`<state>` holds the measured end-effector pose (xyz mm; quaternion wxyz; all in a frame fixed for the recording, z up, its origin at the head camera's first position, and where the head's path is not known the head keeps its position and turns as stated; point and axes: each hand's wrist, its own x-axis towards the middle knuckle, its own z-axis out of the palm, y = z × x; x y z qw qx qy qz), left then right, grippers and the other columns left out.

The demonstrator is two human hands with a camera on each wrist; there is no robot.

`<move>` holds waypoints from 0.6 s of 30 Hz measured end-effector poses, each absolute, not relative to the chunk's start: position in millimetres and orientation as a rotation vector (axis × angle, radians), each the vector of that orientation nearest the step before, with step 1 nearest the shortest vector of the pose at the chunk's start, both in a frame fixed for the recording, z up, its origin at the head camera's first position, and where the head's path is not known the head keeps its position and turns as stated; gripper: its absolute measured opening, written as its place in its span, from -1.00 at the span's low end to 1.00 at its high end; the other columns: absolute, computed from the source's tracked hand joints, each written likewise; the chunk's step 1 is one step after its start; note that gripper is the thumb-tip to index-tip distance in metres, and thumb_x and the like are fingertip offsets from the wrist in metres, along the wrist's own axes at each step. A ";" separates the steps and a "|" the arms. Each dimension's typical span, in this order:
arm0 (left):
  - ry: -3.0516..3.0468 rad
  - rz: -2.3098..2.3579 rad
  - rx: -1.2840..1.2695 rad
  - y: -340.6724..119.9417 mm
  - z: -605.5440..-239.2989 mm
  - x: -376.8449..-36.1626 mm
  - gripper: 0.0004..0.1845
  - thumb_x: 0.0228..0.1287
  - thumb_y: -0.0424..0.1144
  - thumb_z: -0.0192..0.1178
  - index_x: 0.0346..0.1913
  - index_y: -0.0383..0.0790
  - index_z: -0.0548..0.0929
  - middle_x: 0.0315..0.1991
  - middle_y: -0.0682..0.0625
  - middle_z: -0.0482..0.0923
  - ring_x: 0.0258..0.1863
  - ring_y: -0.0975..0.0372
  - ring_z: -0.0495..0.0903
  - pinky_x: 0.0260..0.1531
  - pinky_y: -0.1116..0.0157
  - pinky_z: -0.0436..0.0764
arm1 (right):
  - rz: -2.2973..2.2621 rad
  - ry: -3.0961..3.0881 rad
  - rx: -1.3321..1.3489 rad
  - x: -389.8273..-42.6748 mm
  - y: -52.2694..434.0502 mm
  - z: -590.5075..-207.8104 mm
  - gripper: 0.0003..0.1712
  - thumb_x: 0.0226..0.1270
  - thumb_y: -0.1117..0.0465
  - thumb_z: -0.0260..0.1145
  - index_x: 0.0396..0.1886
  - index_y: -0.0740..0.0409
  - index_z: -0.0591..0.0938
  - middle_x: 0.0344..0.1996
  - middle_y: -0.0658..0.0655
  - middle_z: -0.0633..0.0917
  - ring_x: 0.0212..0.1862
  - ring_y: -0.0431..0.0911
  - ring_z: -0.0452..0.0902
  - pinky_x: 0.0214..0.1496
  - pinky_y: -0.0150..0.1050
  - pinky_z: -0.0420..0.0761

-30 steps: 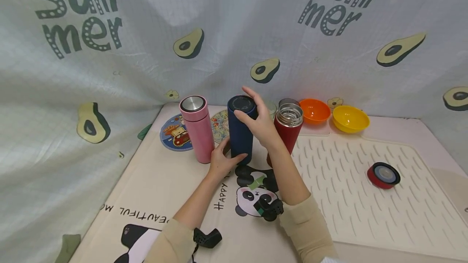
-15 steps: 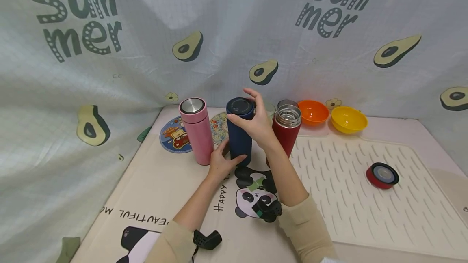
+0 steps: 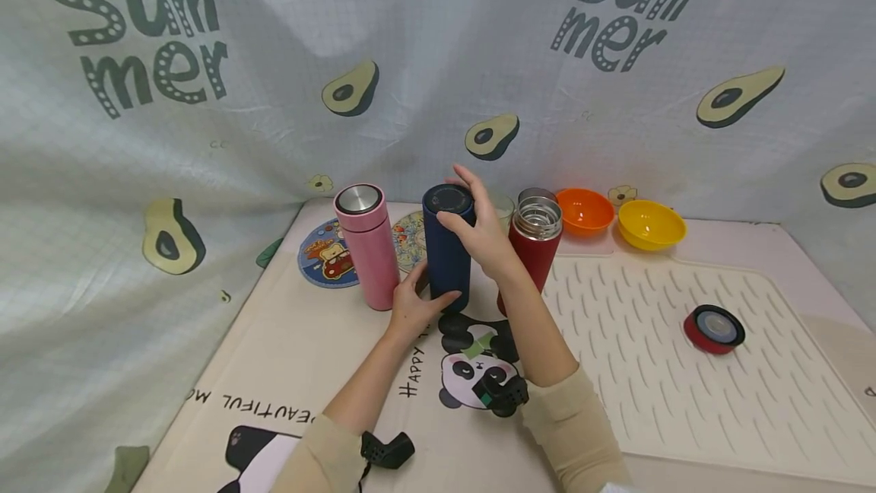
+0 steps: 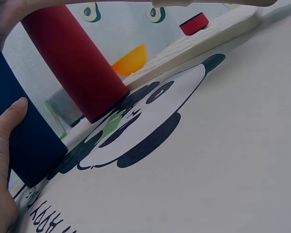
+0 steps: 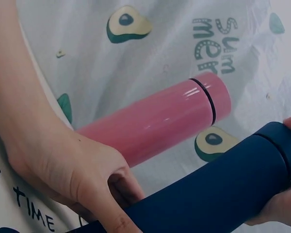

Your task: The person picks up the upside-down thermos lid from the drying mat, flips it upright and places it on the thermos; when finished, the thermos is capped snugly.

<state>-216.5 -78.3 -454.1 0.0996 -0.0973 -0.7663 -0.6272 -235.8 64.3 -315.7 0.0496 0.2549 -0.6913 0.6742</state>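
A dark blue thermos (image 3: 448, 257) stands upright on the table, its lid (image 3: 448, 198) on top. Low on its body, my left hand (image 3: 411, 310) grips it between thumb and fingers. My right hand (image 3: 487, 238) holds the lid from the right, the thumb at its near side and the fingers behind. A thin dark seam shows between lid and body in the right wrist view. Just left of it stands a pink thermos (image 3: 369, 261) with a steel-topped lid. An uncapped red thermos (image 3: 537, 246), partly hidden by my right forearm, is on the right.
A red lid (image 3: 714, 328) lies on a cream ribbed mat (image 3: 636, 386) at the right. Orange (image 3: 585, 211) and yellow (image 3: 652, 224) bowls sit at the back. Behind the bottles are a round blue coaster (image 3: 322, 253) and a clear glass (image 3: 505, 208). A printed curtain (image 3: 411, 128) hangs behind.
My right thumb has swung left across the lid's near side, then partly back right. My left hand keeps its grip low on the blue thermos. The other things stay put.
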 end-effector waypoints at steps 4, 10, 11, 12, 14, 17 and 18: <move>-2.267 -1.858 -0.282 -78.1 -455.5 -217.0 -0.22 -0.08 -0.14 0.44 0.26 -0.16 0.36 0.17 -0.07 0.42 0.16 0.13 0.40 0.13 0.23 0.36 | 2.054 -2.078 0.750 -237.8 64.3 -318.3 -0.22 0.16 0.31 0.30 0.34 0.07 0.16 0.19 0.22 0.30 0.14 0.02 0.32 0.17 0.01 0.35; -2.270 -1.854 -0.274 -77.5 -456.3 -217.2 -0.21 -0.10 -0.11 0.45 0.26 -0.20 0.37 0.17 -0.09 0.43 0.16 0.11 0.40 0.13 0.22 0.36 | 2.041 -2.080 0.745 -237.8 63.7 -322.0 -0.24 0.21 0.26 0.23 0.38 0.06 0.13 0.34 0.11 0.14 0.30 -0.09 0.09 0.29 0.04 0.14; -2.271 -1.852 -0.276 -77.2 -456.1 -217.2 -0.20 -0.10 -0.11 0.45 0.26 -0.20 0.36 0.18 -0.09 0.42 0.16 0.11 0.40 0.13 0.22 0.36 | 2.064 -2.068 0.752 -238.3 64.1 -322.4 -0.23 0.22 0.28 0.21 0.39 0.08 0.11 0.32 0.13 0.17 0.29 -0.07 0.12 0.29 0.03 0.15; -2.274 -1.846 -0.276 -77.0 -456.1 -217.3 -0.20 -0.10 -0.11 0.45 0.26 -0.20 0.36 0.18 -0.09 0.42 0.17 0.11 0.39 0.13 0.22 0.36 | 2.078 -2.063 0.745 -238.8 64.3 -322.9 -0.22 0.21 0.29 0.22 0.39 0.08 0.10 0.30 0.15 0.19 0.26 -0.06 0.17 0.28 0.01 0.19; -2.271 -1.849 -0.276 -76.7 -455.5 -217.3 -0.21 -0.09 -0.12 0.44 0.26 -0.19 0.36 0.18 -0.08 0.42 0.17 0.13 0.39 0.13 0.24 0.35 | 2.087 -2.069 0.697 -239.0 63.4 -322.0 -0.18 0.17 0.29 0.28 0.38 0.06 0.10 0.19 0.17 0.27 0.15 -0.02 0.29 0.21 -0.02 0.30; -2.265 -1.864 -0.284 -77.3 -455.6 -217.9 -0.23 -0.07 -0.14 0.43 0.26 -0.17 0.36 0.19 -0.08 0.41 0.17 0.13 0.38 0.14 0.25 0.35 | 2.086 -2.109 0.640 -239.2 61.9 -320.8 -0.13 0.12 0.26 0.34 0.37 0.02 0.09 0.10 0.21 0.32 0.08 0.01 0.35 0.15 -0.01 0.37; -2.263 -1.870 -0.285 -77.7 -455.8 -218.1 -0.23 -0.07 -0.14 0.43 0.26 -0.17 0.36 0.19 -0.08 0.41 0.18 0.13 0.38 0.14 0.25 0.35 | 2.091 -2.121 0.639 -238.8 61.8 -320.9 -0.13 0.12 0.26 0.33 0.38 0.00 0.09 0.14 0.20 0.32 0.11 0.00 0.33 0.18 0.00 0.34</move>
